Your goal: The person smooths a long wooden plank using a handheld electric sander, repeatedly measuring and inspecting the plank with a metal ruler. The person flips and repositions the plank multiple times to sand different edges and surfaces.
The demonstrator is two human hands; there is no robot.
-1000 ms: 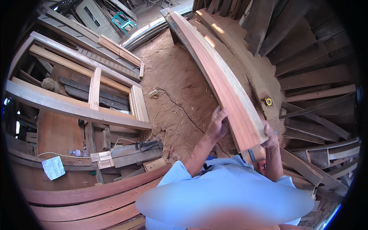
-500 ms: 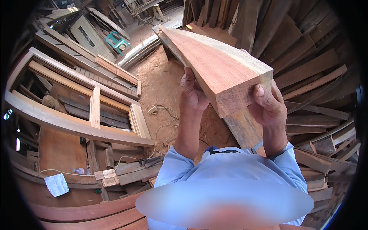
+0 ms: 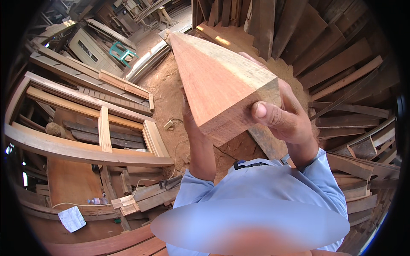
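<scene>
A thick, pale reddish wooden beam (image 3: 218, 77) is held up in front of me, its near end grain facing me and its length running away to the upper left. My right hand (image 3: 286, 115) grips the near right corner, thumb on the end face and fingers along the right side. My left hand (image 3: 186, 113) is at the beam's left side, mostly hidden behind it; its wrist and forearm show below, and its fingers cannot be made out.
Wooden frames (image 3: 104, 128) lie at the left, with a bottle (image 3: 97, 201) and a paper sheet (image 3: 71, 219) below them. Stacked boards (image 3: 337, 72) line the right. A green plastic chair (image 3: 122, 53) stands at far left. A cable (image 3: 175, 158) crosses the sawdust-covered ground.
The beam's near end has come closer and shifted left, showing more of its left edge over my left hand. My right hand has moved left with it, and my left hand has become mostly covered.
</scene>
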